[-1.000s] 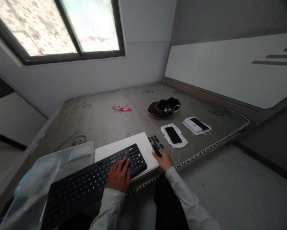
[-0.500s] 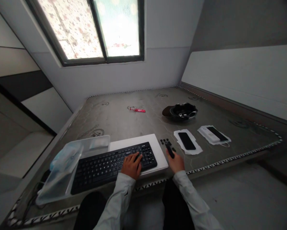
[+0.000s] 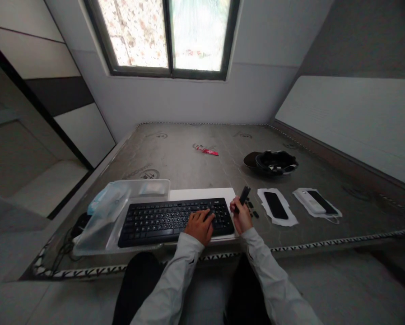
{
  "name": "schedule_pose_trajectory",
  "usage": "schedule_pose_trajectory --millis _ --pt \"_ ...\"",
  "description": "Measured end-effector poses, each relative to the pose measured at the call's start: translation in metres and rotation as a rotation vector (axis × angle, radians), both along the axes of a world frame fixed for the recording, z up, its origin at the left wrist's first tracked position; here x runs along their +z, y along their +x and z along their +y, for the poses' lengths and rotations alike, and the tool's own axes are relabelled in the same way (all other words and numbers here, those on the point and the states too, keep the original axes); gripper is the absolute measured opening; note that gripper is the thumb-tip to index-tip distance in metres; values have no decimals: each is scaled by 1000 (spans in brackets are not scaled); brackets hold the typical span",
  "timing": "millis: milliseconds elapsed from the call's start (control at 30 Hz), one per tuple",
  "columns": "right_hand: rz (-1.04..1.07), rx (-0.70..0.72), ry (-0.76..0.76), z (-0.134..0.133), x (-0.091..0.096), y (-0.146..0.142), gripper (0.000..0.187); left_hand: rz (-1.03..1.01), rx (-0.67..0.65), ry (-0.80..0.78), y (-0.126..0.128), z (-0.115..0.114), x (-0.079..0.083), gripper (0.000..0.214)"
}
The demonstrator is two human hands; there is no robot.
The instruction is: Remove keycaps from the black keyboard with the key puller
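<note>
**Q:** What just changed?

**A:** The right hand (image 3: 242, 217) is raised now, off the surface, at lower centre right. Half a second ago it sat lower, over the loose pieces. It carries a small black oblong piece (image 3: 244, 195) that sticks up past the fingers. Exact kind of piece is too small to tell.

**Q:** State of that hand?

**A:** Closed, fingers and thumb gripping the piece near its lower end.

**Q:** Other hand?

**A:** The left hand (image 3: 199, 227) is loosely open, fingers slightly curled, resting on the right end of the black rectangular keyboard (image 3: 175, 222). It holds nothing that I can see.

**Q:** What's around them?

**A:** The keyboard lies on a white flat board (image 3: 202, 194). Just right of that board, under the raised hand, are small square black pieces (image 3: 251, 208). A clear plastic tub (image 3: 141, 188) touches the keyboard's left end.

**Q:** Further out?

**A:** To the right, a black slab phone (image 3: 275, 205) lies on torn white paper, then a white power bank (image 3: 312, 201) with another black phone on it. Upper centre of the grey mattress (image 3: 175, 167) has a black upturned cap (image 3: 275, 162) and a red wrapper (image 3: 207, 151).
</note>
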State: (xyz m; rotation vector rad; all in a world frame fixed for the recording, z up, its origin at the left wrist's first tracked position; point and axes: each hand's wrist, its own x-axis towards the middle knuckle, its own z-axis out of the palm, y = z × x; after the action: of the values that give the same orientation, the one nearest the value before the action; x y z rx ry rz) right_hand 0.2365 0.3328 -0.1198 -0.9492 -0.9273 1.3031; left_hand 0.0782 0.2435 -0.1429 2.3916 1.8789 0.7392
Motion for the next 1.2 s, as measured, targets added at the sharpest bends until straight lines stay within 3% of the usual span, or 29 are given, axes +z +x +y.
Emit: schedule_pose_trajectory --millis 133,233,600,833,1067,1200 --pt "242 73 -49 -2 1 -14 43 -19 9 1 0 0 -2 38" --pt "280 61 -80 -2 -1 -19 44 -39 13 2 -1 -1 -2 37" --pt "-18 -45 -144 6 -21 -41 44 -54 9 -8 -1 -2 1 37" --pt "-50 -109 -172 5 -23 -43 42 -54 9 5 -1 -2 0 36" --pt "-86 -261 -160 3 -25 -53 41 -47 14 -7 0 -2 -1 37" --pt "-168 -260 -145 5 -27 -54 42 -49 14 -12 0 -2 1 37"
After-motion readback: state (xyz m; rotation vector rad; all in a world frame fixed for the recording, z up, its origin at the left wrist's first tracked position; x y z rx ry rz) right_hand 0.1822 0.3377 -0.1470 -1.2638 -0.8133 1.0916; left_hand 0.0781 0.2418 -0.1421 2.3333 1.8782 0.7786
